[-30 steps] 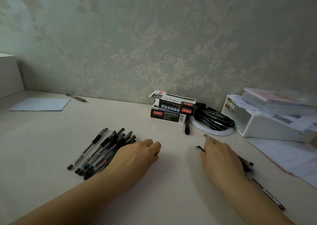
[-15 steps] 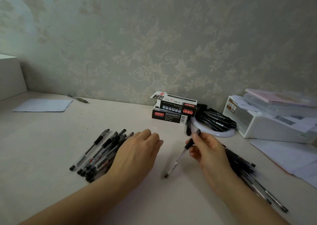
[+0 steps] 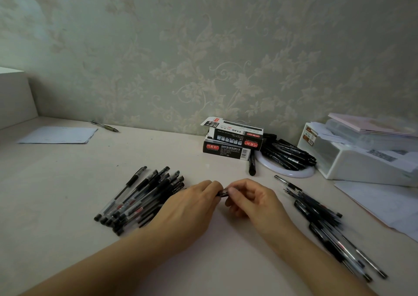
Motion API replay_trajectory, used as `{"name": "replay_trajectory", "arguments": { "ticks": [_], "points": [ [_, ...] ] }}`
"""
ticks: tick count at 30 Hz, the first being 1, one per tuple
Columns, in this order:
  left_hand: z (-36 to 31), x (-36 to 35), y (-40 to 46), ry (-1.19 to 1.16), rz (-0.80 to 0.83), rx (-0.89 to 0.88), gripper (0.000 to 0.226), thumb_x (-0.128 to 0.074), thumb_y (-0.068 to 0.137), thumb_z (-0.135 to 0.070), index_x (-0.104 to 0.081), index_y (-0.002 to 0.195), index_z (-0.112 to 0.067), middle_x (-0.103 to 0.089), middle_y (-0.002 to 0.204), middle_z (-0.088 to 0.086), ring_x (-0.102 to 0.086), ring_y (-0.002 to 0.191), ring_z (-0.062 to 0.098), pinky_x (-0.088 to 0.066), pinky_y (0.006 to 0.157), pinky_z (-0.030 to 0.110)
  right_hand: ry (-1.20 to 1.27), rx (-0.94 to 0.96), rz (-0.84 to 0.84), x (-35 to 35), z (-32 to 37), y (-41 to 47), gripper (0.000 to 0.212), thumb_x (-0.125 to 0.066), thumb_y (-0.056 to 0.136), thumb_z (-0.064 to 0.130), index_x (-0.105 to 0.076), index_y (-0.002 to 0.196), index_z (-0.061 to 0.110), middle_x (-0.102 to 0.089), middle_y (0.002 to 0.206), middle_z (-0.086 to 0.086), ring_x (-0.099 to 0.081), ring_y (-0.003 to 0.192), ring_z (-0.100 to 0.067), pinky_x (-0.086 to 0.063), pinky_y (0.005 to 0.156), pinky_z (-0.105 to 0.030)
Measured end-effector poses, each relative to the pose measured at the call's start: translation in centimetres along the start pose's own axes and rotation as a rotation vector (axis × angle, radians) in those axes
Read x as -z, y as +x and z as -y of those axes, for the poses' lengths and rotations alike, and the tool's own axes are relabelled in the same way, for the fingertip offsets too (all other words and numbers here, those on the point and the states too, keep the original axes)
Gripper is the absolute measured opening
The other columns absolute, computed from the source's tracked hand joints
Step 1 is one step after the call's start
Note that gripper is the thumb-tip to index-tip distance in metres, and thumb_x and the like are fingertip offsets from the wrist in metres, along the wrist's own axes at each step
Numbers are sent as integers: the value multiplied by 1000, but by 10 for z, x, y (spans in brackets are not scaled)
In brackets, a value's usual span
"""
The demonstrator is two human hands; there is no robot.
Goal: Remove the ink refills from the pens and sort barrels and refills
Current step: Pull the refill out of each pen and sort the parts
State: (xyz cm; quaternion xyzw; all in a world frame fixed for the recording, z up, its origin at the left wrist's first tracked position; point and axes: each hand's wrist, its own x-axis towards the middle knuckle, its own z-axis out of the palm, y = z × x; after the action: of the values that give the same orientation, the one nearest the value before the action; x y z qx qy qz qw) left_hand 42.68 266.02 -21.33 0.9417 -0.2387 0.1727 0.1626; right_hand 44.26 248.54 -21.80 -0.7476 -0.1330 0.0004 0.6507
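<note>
Between your left hand (image 3: 192, 207) and right hand (image 3: 251, 202), both pinching one pen (image 3: 222, 193) just above the desk (image 3: 67, 182), you risk a slip: a sudden release could flick parts into either pile (image 3: 140, 196), mixing them.

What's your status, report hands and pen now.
Left hand and right hand both pinching one pen between them. Pen mostly hidden, not apart. Pen piles either side, nothing blocking.
</note>
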Motion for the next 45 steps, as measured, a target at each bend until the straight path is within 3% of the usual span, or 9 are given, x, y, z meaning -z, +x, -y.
{"name": "replay_trajectory", "arguments": {
  "ticks": [4,7,11,27,38,42,45],
  "points": [
    [0,-1,-1,51,-1,31,26,-23,100,-45,-39,92,-27,-50,86,-7,-53,75,17,-43,63,37,-18,5,12,-2,0,-1,11,-63,93,14,-72,87,13,-71,72,-3,-62,65,-8,-48,62,-15],
    [0,-2,-1,159,-57,44,32,-19,98,-52,-30,83,-27,-37,64,-6,-41,60,16,-30,51,33,-11,26,21,-2,1,-2,10,-64,93,13,-71,86,10,-69,68,-2,-61,62,-7,-47,61,-13],
    [1,-2,-1,191,-83,39,34,-20,97,-56,-29,79,-28,-32,54,-6,-36,53,17,-16,44,28,-11,30,39,-1,3,-4,12,-63,93,14,-72,86,10,-69,67,-1,-61,61,-4,-47,60,-12],
    [2,0,0,216,-77,63,40,-16,90,-65,-31,79,-30,-38,54,-4,-41,55,14,-17,43,26,-26,39,17,-2,6,-6,14,-63,93,14,-74,85,11,-68,65,1,-58,58,-4,-46,58,-12],
    [3,-4,-1,208,-157,41,49,-4,83,-71,-29,77,-29,-33,50,-3,-39,52,16,-13,41,25,-2,57,-6,-2,7,-7,12,-65,91,12,-76,86,10,-70,66,-3,-59,58,-8,-48,59,-16],
    [4,-4,-1,204,-174,41,57,2,80,-74,-29,70,-28,-32,48,-3,-39,49,15,-13,41,25,-3,62,-16,-2,6,-8,11,-66,90,13,-76,87,11,-71,68,-5,-60,59,-9,-49,61,-17],
    [7,-3,0,184,-193,108,67,-4,76,-81,-30,58,-22,-32,44,0,-37,47,17,-15,40,26,13,80,-44,-1,6,-7,8,-68,89,14,-75,87,10,-72,70,-6,-60,60,-10,-49,61,-16]
  ]
}}
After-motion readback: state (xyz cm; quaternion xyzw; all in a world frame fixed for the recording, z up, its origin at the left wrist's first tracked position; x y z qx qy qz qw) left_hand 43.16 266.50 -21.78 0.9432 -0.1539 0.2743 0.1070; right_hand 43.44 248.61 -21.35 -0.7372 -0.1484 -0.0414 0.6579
